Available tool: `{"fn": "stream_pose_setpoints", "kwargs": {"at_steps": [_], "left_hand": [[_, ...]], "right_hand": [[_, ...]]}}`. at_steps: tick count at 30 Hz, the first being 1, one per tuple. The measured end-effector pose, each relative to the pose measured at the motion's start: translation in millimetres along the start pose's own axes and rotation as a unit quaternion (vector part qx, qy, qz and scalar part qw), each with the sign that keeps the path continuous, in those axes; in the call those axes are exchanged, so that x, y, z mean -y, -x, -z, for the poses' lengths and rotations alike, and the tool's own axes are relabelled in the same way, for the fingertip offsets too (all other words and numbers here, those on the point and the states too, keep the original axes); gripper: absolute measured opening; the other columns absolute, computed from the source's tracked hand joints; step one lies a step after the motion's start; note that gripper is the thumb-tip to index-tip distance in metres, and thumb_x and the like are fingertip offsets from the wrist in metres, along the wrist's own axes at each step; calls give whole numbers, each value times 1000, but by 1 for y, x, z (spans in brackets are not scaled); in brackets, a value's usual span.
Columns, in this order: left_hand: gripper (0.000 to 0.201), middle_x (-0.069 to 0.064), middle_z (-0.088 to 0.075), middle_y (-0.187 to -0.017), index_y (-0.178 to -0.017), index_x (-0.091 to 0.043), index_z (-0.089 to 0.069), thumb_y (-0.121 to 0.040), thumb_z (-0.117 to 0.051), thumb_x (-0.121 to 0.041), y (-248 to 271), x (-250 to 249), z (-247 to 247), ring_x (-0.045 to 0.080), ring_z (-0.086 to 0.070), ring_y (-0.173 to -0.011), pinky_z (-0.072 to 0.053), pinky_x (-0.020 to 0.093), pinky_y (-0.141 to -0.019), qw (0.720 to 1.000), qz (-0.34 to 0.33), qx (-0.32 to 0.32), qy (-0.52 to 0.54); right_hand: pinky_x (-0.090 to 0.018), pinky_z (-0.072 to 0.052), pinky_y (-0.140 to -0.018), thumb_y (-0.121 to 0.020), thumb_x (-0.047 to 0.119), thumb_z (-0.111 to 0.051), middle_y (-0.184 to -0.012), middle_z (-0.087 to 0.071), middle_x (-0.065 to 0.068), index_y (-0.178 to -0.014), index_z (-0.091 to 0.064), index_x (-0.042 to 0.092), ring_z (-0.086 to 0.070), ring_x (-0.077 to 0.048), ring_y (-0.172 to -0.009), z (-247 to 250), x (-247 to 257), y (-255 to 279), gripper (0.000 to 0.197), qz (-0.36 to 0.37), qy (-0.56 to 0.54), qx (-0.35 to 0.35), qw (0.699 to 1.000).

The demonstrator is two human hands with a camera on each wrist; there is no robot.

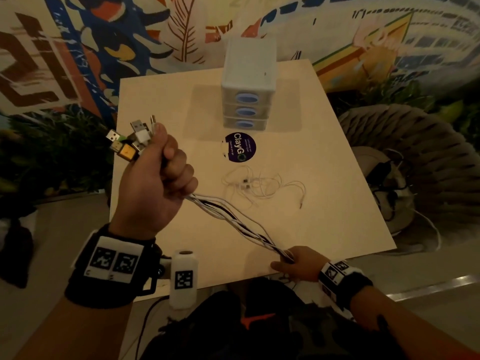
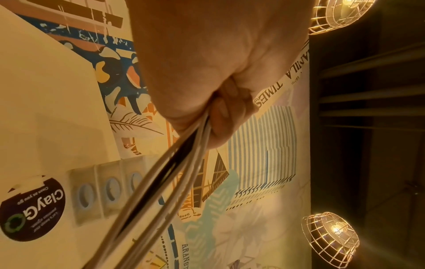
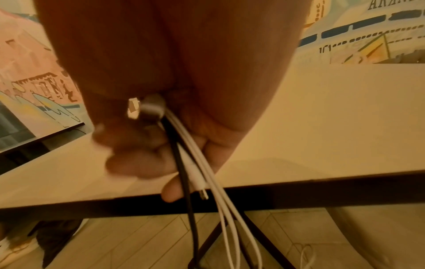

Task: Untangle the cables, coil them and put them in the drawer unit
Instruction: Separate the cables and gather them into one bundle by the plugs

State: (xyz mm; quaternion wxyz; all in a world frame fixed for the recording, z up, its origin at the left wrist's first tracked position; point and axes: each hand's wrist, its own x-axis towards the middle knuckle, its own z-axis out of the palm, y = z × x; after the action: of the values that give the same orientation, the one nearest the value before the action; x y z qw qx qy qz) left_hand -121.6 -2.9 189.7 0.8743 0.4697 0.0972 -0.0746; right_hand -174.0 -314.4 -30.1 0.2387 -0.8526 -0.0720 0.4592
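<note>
- Cables (image 1: 233, 219), white and black, stretch in one bundle between two hands above a pale table (image 1: 324, 203), their USB plugs (image 1: 130, 140) fanned out over the top of the left hand (image 1: 155, 183).
- Left hand is clenched in a fist round the bundle just below the plugs, held up over the table's left side.
- Right hand (image 1: 293, 263) sits low at the near table edge, fingers curled round the same strands; the right wrist view shows small connectors and loose tails hanging below it.
- Drawer unit (image 1: 248, 84) stands at the far end of the table, its three drawers shut; thin white earphones (image 1: 259, 185) lie loose on the tabletop between it and the hands.
- Step in hand appears to be straightening the bundle: it likely goes best with the plug end held firm while the lower hand slides loosely, so that crossings run out toward the free tails.
- Hard pulling could tighten any knot; strands seem better parted one at a time before coiling.
</note>
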Motion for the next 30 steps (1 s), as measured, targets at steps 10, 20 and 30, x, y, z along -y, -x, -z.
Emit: {"fn": "stream_pose_setpoints", "kwargs": {"at_steps": [10,20,30], "left_hand": [[41,-6,-23,-51,-70,-19,-42,-102,-41,-45,8,30,-7,8,-19,-42,-20,26,-44,999,53,0,-4],[39,-4,-22,-54,-72,-17,-44,-103,-43,-40,9,64,1,9,-17,-42,-15,29,-46,994,102,-36,-20],[37,-3,-20,-54,-71,-16,-41,-100,-43,-37,-3,86,12,10,-14,-44,-13,29,-46,987,114,-106,-48]], "right_hand": [[-24,-54,-93,-65,78,-73,-106,-72,20,-112,-71,39,-65,8,-97,42,9,17,61,62,18,22,998],[-46,-54,-90,-100,39,-52,-94,-72,2,-103,-70,20,-68,-21,-88,193,65,-42,27,116,-39,-264,957],[-32,-47,-93,-82,43,-79,-116,-66,2,-98,-69,31,-59,-23,-107,204,92,-175,22,32,228,-85,969]]}}
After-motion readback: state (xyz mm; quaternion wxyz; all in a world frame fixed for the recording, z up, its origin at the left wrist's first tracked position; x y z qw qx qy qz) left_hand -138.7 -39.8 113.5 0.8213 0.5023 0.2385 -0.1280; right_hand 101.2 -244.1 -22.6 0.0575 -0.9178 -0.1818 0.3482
